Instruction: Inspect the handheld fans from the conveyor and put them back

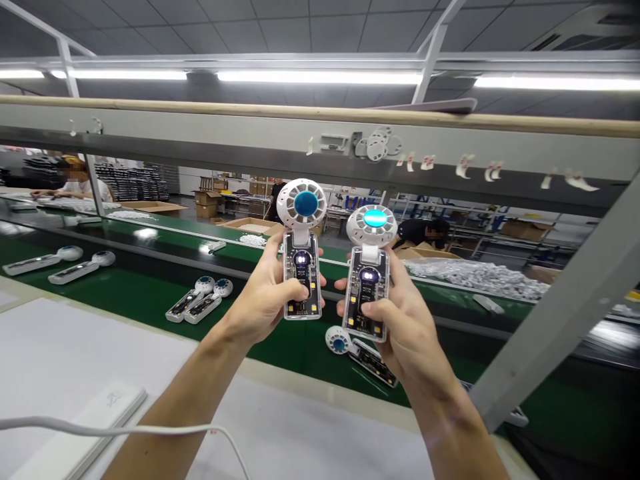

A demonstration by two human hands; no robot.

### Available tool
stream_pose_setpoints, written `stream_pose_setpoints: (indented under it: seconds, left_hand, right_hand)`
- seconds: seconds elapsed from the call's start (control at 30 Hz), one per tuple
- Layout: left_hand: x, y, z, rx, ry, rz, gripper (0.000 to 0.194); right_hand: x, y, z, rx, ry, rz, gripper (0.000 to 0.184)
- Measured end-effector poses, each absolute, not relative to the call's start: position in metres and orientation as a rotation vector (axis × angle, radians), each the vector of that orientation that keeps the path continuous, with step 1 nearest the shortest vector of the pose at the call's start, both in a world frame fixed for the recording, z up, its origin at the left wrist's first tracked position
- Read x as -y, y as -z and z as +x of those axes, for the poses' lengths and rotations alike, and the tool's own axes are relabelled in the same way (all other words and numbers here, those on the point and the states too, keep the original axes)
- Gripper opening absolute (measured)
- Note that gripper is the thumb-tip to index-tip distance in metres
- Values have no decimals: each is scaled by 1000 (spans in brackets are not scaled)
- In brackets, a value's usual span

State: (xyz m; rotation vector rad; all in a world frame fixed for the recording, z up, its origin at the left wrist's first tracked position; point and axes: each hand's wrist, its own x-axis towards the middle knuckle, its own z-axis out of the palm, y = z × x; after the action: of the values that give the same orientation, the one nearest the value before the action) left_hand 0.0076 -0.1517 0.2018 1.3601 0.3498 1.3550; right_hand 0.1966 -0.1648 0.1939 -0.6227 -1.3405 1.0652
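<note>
A: What is the left hand [265, 293] doing?
B: It is gripping a clear handheld fan [301, 280]. The fingers are wrapping closely around the lower body, and the thumb is lying across the front.

A: And the right hand [403, 320]?
B: It is holding a second clear fan [365, 300] in the same narrow grip. The two fans are standing upright, near each other, above the belt.

A: Why are they held up like this?
B: I think the person is keeping the round white heads [301, 203] upright so the glowing blue lights [375, 218] are facing the head camera.

A: What is lying below the hands?
B: Other fans [199, 300] are lying on a green conveyor belt [125, 303], and one fan [360, 353] is resting just under the right hand.

A: And farther out?
B: A heap of silver parts [475, 279] is lying beyond the belt, and a co-worker [75, 187] is working at the far left.
</note>
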Motion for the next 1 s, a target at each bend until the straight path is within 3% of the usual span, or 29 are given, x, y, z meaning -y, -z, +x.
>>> stream_pose_setpoints:
  seconds: [0.43,1.0]
  left_hand:
    - [152,-200,11,-376,-1256,1369,71]
    - [155,-201,14,-283,-1330,1307,58]
  right_hand:
    - [170,-199,197,1363,-1020,-621,81]
    - [167,-197,197,1356,-1011,-618,87]
